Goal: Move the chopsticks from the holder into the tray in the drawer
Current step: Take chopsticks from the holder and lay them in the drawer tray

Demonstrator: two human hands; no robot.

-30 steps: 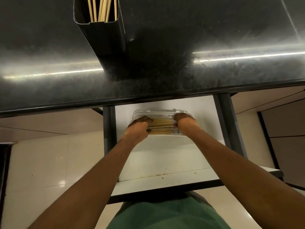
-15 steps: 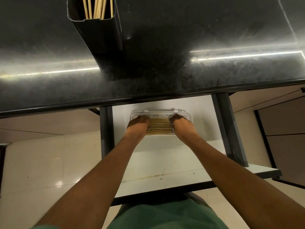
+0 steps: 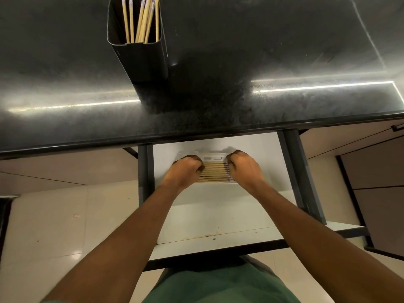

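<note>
Presently the chopsticks (image 3: 213, 172) are seen lying flat and side by side in a neat row inside the tray (image 3: 213, 158), their length running left to right. The tray, white and shallow, is set toward the back of the drawer (image 3: 218, 212), close under the counter's front edge. Only its far rim and a strip of its near edge are shown, the rest being covered by the hands.

The left end of the row is covered by the left hand (image 3: 185, 171), knuckles up, with the fingers curled tightly together down over the stick ends. The right end is gripped in the same way by the right hand (image 3: 244, 169), its fingers bunched and bent downward. The fingertips of both hands are hidden beneath the knuckles, so the exact contact cannot be made out. Both forearms are stretched forward over the open drawer.

The drawer itself is pulled well out, white inside, with dark side rails.

Above it the dark, glossy countertop (image 3: 273, 51) is streaked with light reflections. On it, to the left, a dark rectangular holder (image 3: 143, 60) stands upright, and a handful of upright chopsticks (image 3: 142, 20) is held within it, leaning loosely against one another.

Pale floor tiles (image 3: 54, 215) are visible to the left, a dark cabinet front (image 3: 378, 193) to the right, and a green garment (image 3: 218, 285) at the bottom edge.
</note>
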